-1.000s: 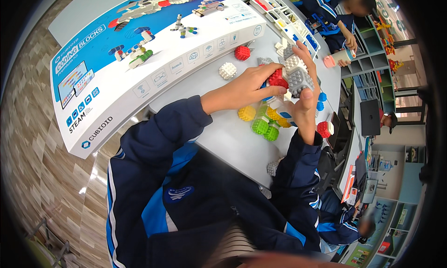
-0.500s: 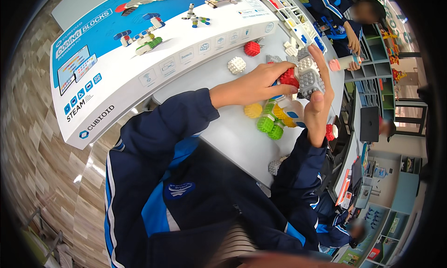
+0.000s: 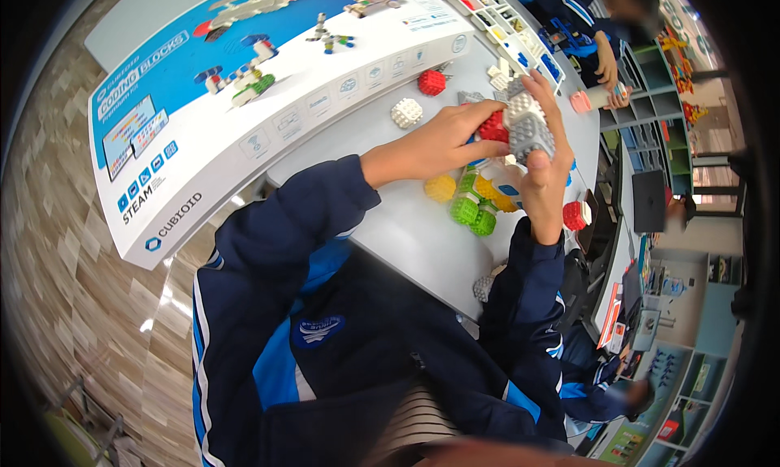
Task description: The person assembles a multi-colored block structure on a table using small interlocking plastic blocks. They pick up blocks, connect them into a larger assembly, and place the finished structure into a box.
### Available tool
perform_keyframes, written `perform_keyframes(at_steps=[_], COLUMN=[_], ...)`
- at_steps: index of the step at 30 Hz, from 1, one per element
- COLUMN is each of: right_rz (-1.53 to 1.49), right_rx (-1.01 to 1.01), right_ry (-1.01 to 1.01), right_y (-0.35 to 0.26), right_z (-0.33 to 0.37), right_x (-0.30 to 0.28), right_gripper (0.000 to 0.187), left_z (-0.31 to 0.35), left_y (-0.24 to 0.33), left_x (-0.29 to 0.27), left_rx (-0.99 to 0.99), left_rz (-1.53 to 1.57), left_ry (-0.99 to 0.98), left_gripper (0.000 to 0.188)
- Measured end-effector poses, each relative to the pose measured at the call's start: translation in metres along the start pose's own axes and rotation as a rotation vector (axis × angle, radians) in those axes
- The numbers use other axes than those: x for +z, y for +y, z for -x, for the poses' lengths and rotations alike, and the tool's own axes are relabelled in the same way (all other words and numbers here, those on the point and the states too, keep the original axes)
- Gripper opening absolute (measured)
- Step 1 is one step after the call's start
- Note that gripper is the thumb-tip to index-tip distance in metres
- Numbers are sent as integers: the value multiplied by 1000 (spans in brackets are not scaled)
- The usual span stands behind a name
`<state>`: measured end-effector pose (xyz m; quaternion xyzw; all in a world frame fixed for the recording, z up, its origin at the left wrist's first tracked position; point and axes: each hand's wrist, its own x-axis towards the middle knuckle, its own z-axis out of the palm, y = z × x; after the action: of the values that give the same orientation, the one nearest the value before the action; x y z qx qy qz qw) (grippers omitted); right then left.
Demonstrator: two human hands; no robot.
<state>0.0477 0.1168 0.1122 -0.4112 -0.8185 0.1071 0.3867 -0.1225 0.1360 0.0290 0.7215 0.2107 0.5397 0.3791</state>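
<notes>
My left hand [image 3: 443, 142] pinches a red studded block [image 3: 493, 127] between thumb and fingers. Against it sits a grey studded block [image 3: 532, 136] joined to a white one [image 3: 522, 105], which my right hand [image 3: 546, 179] grips from the right side, thumb in front and fingers stretched along the far side. The red block touches this cluster; whether it is locked on is hidden by my fingers. Just below the hands, an assembly of green blocks [image 3: 467, 209] and yellow blocks [image 3: 491, 191] lies on the table, with a round yellow block [image 3: 440, 188] beside it.
A large white-and-blue kit box [image 3: 317, 101] stands at the left. Loose on the table are a white block [image 3: 406, 112], a red block [image 3: 431, 82], a red-and-white block [image 3: 578, 215] and a grey block [image 3: 483, 288]. Behind are a parts tray [image 3: 513, 30] and another person's hand [image 3: 606, 61].
My hands and the held blocks have moved slightly up and left in the picture, as the view shifted a little. The grey and white cluster is turned slightly. Both hands keep their hold.
</notes>
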Motion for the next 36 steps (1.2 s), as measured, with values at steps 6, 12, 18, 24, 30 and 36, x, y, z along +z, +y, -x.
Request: perform_keyframes(at_steps=[6,12,18,24,30,36], right_rz=[156,179,186,137,307,372], right_rx=[-207,-317,-294,-361,-389,-391], right_ry=[-37,15,93,153,211,274], right_y=[4,8,13,13,10,8], right_z=[3,15,24,28,27,28], right_x=[-10,4,14,23,36,39], right_gripper=[114,140,141,129,97,97], left_z=[-1,-1,0,2,3,2], left_y=[0,-8,-4,-2,-4,-3], left_x=[-4,-7,-2,-8,-2,0], left_rx=[-60,-206,-170,-310,-223,-231], left_rz=[-11,238,300,243,253,258], left_ry=[-47,-113,-41,-72,7,6], left_gripper=[58,59,55,54,54,50])
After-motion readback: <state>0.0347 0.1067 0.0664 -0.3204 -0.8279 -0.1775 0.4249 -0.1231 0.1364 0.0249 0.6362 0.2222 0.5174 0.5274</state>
